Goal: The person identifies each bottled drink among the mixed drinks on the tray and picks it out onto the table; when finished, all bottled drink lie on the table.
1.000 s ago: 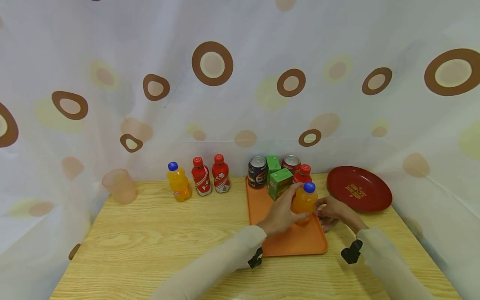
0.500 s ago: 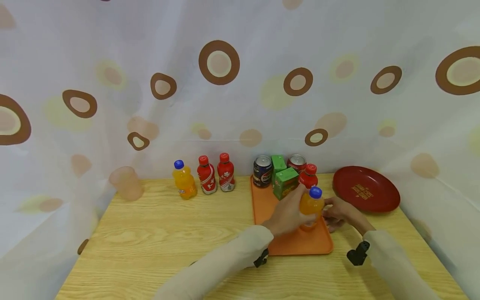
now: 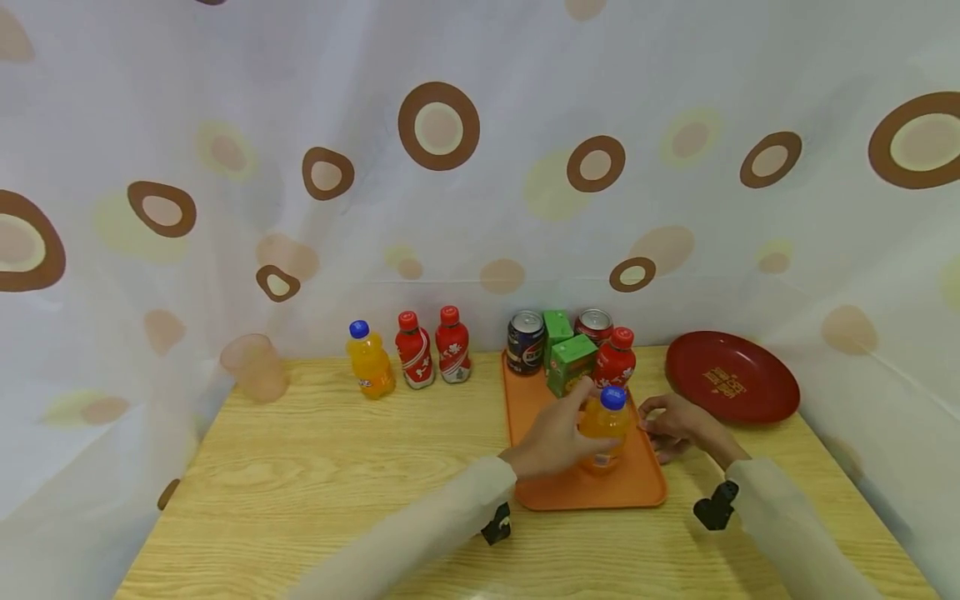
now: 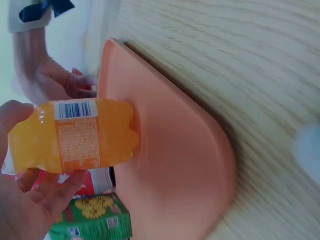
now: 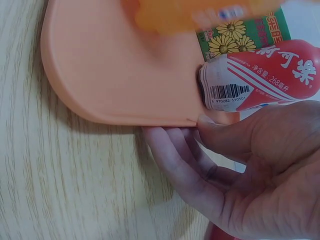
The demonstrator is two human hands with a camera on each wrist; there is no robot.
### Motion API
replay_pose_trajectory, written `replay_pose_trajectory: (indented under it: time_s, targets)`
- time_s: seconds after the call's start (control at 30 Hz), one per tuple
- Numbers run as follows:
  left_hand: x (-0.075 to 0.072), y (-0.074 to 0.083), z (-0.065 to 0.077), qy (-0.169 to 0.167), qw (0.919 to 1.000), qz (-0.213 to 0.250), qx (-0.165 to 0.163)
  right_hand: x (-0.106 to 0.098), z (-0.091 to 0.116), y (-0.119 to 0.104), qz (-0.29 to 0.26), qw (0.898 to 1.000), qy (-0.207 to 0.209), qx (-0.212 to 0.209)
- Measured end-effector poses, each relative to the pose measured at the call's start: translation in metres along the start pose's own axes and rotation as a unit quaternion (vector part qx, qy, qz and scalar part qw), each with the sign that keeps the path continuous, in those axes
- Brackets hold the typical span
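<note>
My left hand [image 3: 553, 437] curls its thumb and fingers round an orange soda bottle [image 3: 604, 427] with a blue cap. The bottle stands upright, its base close over the orange tray [image 3: 540, 492], as the left wrist view shows. At the tray's right edge, my right hand [image 3: 672, 423] pinches the rim, the thumb [image 5: 220, 131] on top and the fingers against the outer side. Behind the bottle on the tray are a red bottle [image 3: 615, 360], two green drink cartons [image 3: 572, 363], a dark blue can [image 3: 525, 340] and a red can [image 3: 594, 323].
Left of the tray stand another orange soda bottle [image 3: 371, 363] and two red bottles [image 3: 415, 354]. A frosted pink cup [image 3: 257, 371] is at the table's far left corner. A dark red plate [image 3: 765, 383] lies right of the tray. A patterned curtain [image 3: 480, 208] hangs behind.
My left hand has carried the orange soda bottle a little left and toward me over the tray. The right hand stays at the tray's edge. The head view has shifted slightly.
</note>
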State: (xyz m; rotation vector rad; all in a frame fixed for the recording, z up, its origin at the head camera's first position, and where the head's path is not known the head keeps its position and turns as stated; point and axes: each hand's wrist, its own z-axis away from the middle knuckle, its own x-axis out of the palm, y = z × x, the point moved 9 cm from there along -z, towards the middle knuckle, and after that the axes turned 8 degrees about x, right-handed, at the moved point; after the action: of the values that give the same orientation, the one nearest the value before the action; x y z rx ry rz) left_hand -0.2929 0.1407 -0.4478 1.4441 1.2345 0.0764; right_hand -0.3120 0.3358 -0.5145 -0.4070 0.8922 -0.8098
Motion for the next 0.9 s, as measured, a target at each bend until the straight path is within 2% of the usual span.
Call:
replay_pose_trajectory:
  time_s: [0.13,0.27,0.37,0.53,0.7,0.8,0.9]
  targets:
    - [-0.012,-0.002,0.011,-0.035,0.9992,0.014,-0.012,0.000,-0.002,0.001,-0.003,1.000,0.002,0.004]
    - [-0.030,0.000,0.020,-0.078,0.9965,-0.031,-0.003,-0.001,-0.003,0.000,0.014,1.000,0.009,0.002]
    - [-0.045,-0.004,0.029,-0.095,0.9928,-0.072,-0.006,0.000,-0.002,0.000,0.016,1.000,0.009,0.005]
    - [-0.067,-0.013,0.041,-0.083,0.9934,-0.071,-0.034,0.003,-0.002,-0.001,0.002,1.000,0.005,0.014]
    - [-0.079,-0.012,0.048,-0.076,0.9902,-0.116,-0.015,0.006,-0.005,-0.005,0.003,1.000,0.005,0.011]
    - [-0.094,-0.017,0.051,-0.054,0.9906,-0.124,-0.016,0.007,-0.007,-0.007,0.004,1.000,0.005,0.011]
    - [-0.113,-0.030,0.056,-0.029,0.9923,-0.117,-0.031,0.007,-0.006,-0.009,0.002,1.000,0.007,0.012]
